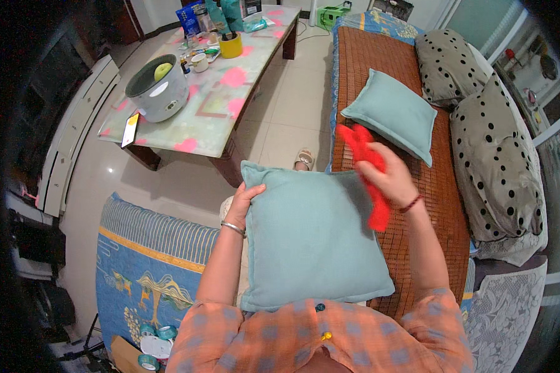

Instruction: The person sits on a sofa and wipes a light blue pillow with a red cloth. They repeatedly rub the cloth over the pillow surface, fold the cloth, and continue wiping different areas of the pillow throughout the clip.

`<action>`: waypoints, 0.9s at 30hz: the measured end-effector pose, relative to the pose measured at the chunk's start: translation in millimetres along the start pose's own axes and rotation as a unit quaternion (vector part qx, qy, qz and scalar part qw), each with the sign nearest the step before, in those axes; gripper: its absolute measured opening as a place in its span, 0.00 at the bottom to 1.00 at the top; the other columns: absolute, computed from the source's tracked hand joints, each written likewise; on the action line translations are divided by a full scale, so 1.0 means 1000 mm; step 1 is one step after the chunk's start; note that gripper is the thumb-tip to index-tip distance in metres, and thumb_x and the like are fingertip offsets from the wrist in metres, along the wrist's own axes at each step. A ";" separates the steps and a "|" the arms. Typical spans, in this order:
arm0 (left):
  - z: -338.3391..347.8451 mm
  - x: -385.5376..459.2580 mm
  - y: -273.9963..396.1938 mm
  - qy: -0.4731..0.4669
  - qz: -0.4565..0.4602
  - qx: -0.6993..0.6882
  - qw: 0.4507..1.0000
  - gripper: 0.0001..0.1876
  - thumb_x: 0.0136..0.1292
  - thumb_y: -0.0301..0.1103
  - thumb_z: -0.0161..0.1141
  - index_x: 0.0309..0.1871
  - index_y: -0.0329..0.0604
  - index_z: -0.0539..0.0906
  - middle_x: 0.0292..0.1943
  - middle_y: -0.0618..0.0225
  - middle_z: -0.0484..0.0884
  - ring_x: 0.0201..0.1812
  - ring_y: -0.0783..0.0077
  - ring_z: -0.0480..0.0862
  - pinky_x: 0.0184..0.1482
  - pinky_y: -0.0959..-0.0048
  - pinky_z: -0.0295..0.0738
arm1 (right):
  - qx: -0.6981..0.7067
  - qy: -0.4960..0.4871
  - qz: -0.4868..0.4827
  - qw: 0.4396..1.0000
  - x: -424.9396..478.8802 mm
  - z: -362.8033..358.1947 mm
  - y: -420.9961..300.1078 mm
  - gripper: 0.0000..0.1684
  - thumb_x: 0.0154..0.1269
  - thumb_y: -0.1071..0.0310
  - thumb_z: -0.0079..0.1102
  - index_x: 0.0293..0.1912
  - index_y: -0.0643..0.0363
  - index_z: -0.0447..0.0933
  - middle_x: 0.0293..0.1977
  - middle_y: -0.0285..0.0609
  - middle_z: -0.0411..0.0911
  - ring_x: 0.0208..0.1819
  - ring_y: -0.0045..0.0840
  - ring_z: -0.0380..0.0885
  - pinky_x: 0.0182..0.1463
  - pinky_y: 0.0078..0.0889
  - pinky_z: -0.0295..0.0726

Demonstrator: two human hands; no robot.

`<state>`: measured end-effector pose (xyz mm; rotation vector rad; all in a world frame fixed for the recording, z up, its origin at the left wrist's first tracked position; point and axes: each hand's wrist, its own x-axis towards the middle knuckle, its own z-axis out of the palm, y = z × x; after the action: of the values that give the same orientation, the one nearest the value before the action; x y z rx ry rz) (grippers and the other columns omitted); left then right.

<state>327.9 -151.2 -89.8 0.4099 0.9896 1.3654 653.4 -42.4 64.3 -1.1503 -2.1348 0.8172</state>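
Note:
A light teal square cushion (312, 238) rests against my front and lap. My left hand (245, 203) grips its upper left edge, thumb on the front face. In my right hand (387, 172) is a bunched red cloth (378, 212), blurred, over the cushion's upper right corner. Whether the cloth touches the cushion, I cannot tell. A second teal cushion (394, 112) lies beyond my right hand on the brown woven seat mat (371, 56).
Black-dotted grey cushions (494, 163) line the sofa's back at right. Ahead left, a glass-topped table (214, 126) holds a grey pot (158, 93) with a green fruit, a phone (130, 129) and a yellow tape roll (231, 45). A blue patterned cover (154, 261) lies at lower left.

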 end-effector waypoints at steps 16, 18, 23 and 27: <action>-0.003 0.001 -0.001 -0.003 0.064 0.042 0.997 0.21 0.61 0.29 0.63 0.59 0.39 0.76 0.50 0.64 0.83 0.49 0.67 0.83 0.53 0.67 0.79 | -0.338 -0.235 0.207 0.887 -0.025 0.004 0.132 0.30 0.63 0.41 0.54 0.58 0.48 0.77 0.51 0.51 0.81 0.53 0.46 0.79 0.56 0.48 0.77; 0.003 0.003 0.003 -0.005 0.044 0.016 0.999 0.20 0.63 0.32 0.62 0.58 0.39 0.77 0.50 0.65 0.83 0.48 0.67 0.83 0.52 0.67 0.80 | -0.298 -0.175 0.254 0.903 -0.043 -0.026 0.149 0.32 0.62 0.40 0.54 0.58 0.50 0.77 0.50 0.52 0.82 0.53 0.46 0.80 0.56 0.47 0.77; -0.003 0.007 -0.004 0.023 0.040 -0.021 0.999 0.18 0.66 0.36 0.62 0.56 0.39 0.77 0.48 0.65 0.83 0.47 0.70 0.83 0.51 0.69 0.80 | 0.139 -0.052 0.113 0.982 -0.026 -0.019 0.014 0.24 0.67 0.57 0.63 0.56 0.61 0.74 0.38 0.38 0.80 0.41 0.17 0.78 0.46 0.26 0.80; 0.005 0.002 0.000 0.012 0.063 -0.011 0.998 0.22 0.67 0.38 0.63 0.61 0.41 0.73 0.54 0.66 0.81 0.52 0.71 0.81 0.56 0.68 0.78 | 0.088 -0.240 -0.127 0.958 -0.023 0.009 -0.066 0.31 0.69 0.54 0.58 0.65 0.60 0.67 0.56 0.49 0.73 0.59 0.37 0.73 0.62 0.36 0.71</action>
<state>331.3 -148.0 -88.0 0.4470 0.9811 1.4974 623.6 -93.4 102.5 -0.6067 -2.4635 1.2292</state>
